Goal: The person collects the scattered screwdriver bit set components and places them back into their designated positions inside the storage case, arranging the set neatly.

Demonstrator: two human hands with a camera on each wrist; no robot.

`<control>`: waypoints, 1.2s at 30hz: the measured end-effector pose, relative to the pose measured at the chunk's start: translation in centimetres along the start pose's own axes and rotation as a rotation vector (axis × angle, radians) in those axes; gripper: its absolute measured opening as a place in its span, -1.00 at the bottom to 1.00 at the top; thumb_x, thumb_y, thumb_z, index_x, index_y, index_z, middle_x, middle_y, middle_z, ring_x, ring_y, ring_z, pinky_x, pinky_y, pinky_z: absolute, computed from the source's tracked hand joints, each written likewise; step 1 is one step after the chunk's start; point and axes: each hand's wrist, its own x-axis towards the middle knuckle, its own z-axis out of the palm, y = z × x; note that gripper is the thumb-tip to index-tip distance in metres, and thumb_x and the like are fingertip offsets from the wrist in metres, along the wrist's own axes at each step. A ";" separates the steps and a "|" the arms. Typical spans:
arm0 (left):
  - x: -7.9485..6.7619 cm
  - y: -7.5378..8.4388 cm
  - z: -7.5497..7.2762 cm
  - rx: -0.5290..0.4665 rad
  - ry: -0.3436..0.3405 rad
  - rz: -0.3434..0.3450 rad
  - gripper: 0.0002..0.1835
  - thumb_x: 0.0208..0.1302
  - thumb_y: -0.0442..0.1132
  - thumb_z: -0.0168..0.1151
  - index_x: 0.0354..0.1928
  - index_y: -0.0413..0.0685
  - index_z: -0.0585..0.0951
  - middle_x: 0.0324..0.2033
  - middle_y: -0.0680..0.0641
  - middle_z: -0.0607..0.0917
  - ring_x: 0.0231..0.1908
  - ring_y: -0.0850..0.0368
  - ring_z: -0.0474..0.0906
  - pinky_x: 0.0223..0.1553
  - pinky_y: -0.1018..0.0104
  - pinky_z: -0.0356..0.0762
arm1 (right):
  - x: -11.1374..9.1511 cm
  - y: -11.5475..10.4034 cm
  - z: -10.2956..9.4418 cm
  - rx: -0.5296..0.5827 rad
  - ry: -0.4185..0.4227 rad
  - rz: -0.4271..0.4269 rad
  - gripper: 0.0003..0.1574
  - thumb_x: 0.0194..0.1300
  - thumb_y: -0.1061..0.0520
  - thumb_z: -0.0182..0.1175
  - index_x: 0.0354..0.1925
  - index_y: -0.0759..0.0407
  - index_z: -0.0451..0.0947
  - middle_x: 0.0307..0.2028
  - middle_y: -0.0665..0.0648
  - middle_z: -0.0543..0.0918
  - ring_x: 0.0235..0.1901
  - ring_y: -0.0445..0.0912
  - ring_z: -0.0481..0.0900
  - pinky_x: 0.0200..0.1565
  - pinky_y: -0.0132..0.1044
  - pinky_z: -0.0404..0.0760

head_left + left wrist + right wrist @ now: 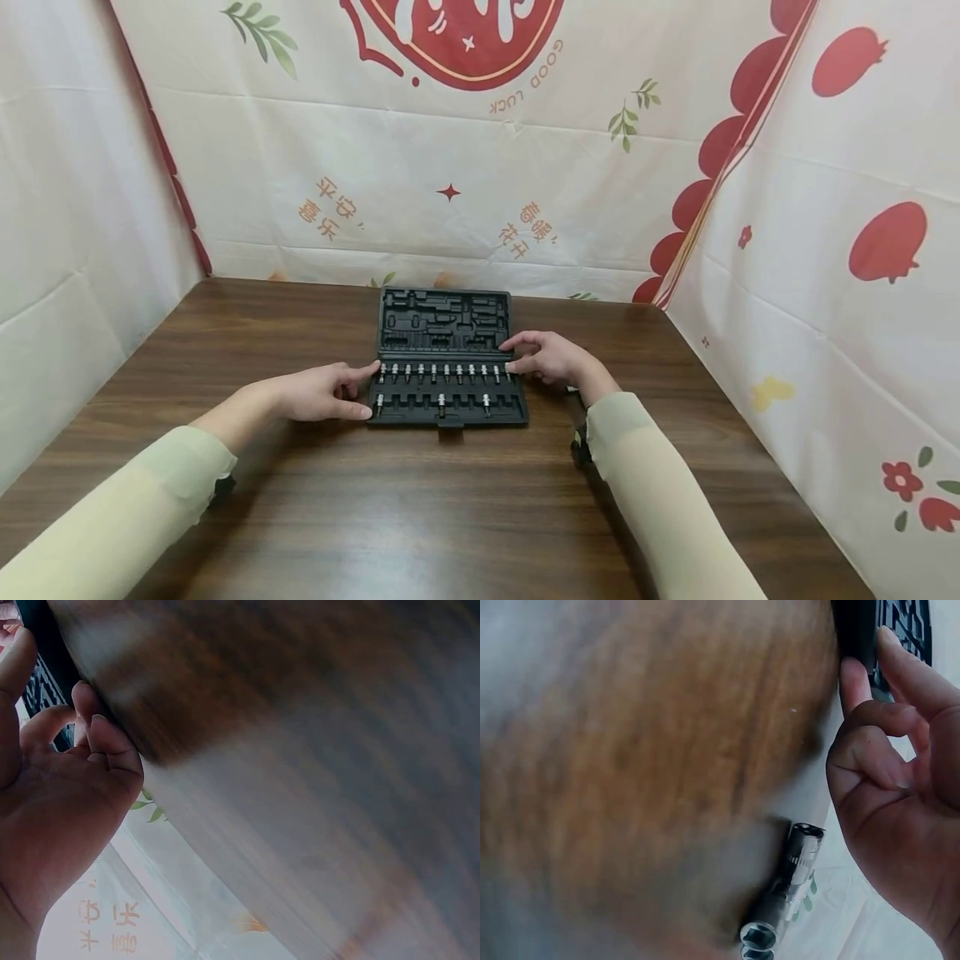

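An open black plastic socket case (450, 357) lies on the table, its lid leaning back. In its lower half stand a back row of several silver bit sockets (446, 372) and three more (441, 406) in front. My left hand (318, 393) holds the case's left side, thumb at the front corner and index finger near the hinge; its other fingers curl in the left wrist view. My right hand (555, 357) pinches the right edge near the hinge, between thumb and index finger. In the right wrist view its remaining fingers (870, 754) are curled.
Beside the case, a metal piece with socket-like ends (780, 892) lies on the brown wooden table (420, 517), partly hidden by my right forearm in the head view. Printed white cloth (420, 150) hangs behind the table and along both sides.
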 end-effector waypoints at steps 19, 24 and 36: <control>-0.2 -0.1 0.1 0.008 -0.003 -0.002 0.01 0.53 0.18 0.39 0.77 -0.03 0.12 0.07 -0.17 0.58 -0.06 0.05 0.49 0.01 0.14 0.47 | -0.2 -0.7 0.1 -0.058 0.005 -0.004 -0.42 0.43 0.07 0.50 0.36 -0.12 0.64 -0.37 0.07 0.65 -0.51 -0.07 0.37 -0.44 -0.21 0.37; -0.1 -0.2 0.1 0.004 -0.002 -0.002 0.00 0.53 0.18 0.39 0.77 -0.02 0.12 0.06 -0.16 0.57 -0.08 0.05 0.48 0.00 0.14 0.47 | -0.1 -0.3 0.4 -0.061 0.029 -0.016 -0.45 0.45 0.07 0.49 0.35 -0.11 0.66 -0.31 0.07 0.72 -0.41 -0.04 0.44 -0.36 -0.21 0.41; -0.1 0.0 0.3 -0.010 -0.001 0.010 -0.01 0.53 0.15 0.40 0.77 -0.05 0.13 0.04 -0.16 0.56 -0.09 0.06 0.47 -0.03 0.15 0.46 | -1.7 0.1 -1.1 -0.034 0.050 -0.056 -0.44 0.49 -0.06 0.46 0.40 -0.18 0.69 -0.11 0.12 0.71 -0.38 -0.01 0.56 -0.33 -0.16 0.53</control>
